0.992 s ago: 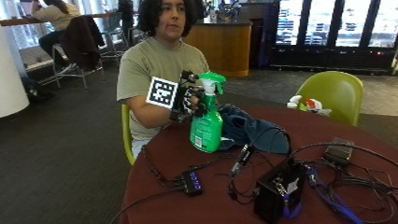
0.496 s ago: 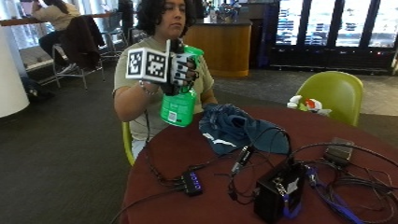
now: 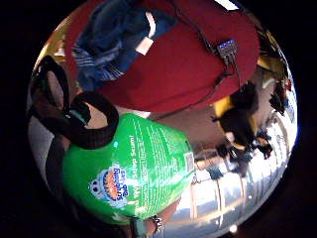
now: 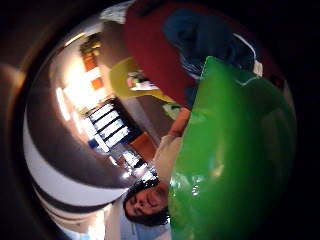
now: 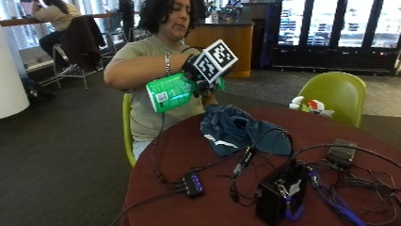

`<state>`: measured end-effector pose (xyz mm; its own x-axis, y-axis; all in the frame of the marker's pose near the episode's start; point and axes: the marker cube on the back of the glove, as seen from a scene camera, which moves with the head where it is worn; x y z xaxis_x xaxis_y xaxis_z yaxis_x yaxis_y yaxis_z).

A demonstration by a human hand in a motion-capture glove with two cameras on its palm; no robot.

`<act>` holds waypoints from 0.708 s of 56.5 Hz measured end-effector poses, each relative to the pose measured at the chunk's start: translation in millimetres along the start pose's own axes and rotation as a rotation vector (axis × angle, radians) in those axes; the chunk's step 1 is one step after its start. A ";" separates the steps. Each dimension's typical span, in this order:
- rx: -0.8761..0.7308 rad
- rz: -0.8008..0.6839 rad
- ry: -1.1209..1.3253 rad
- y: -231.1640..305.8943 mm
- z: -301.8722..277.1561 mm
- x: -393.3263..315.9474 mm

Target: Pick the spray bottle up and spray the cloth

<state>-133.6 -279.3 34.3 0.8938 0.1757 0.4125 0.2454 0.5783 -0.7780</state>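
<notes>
In the outside view my gloved right hand (image 5: 202,75) grips the neck of a green spray bottle (image 5: 168,92). The bottle is in the air at chest height, tipped almost flat, with its base turned away from the table. Its nozzle is hidden behind my hand. Just below and toward the table's middle, a crumpled dark blue cloth (image 5: 235,133) lies on the round red table (image 5: 188,207). Both palm views are largely filled by the bottle (image 3: 133,173) (image 4: 235,150). Beyond it they show the cloth (image 3: 114,39) (image 4: 205,35) on the table (image 3: 188,79).
A black box (image 5: 281,194) with tangled cables (image 5: 351,183) sits on the table's near side. A small USB hub (image 5: 193,181) lies by the table's edge. A yellow-green chair (image 5: 335,94) stands across from the person, with a small white and red object (image 5: 308,104) before it.
The bottle stood on the table beside the cloth. My hand lifted it to chest height and has now tipped it from upright to nearly flat.
</notes>
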 end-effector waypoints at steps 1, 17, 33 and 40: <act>-0.016 0.016 0.017 -5.1 3.1 -1.5; -0.246 0.228 0.201 -75.1 52.0 1.3; -0.087 -0.024 0.139 -43.1 17.1 -53.9; 0.122 -0.258 0.048 -14.6 -21.9 -96.7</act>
<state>-215.4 -322.2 -4.7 0.8252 -0.0254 0.5643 0.4223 0.6912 -0.5864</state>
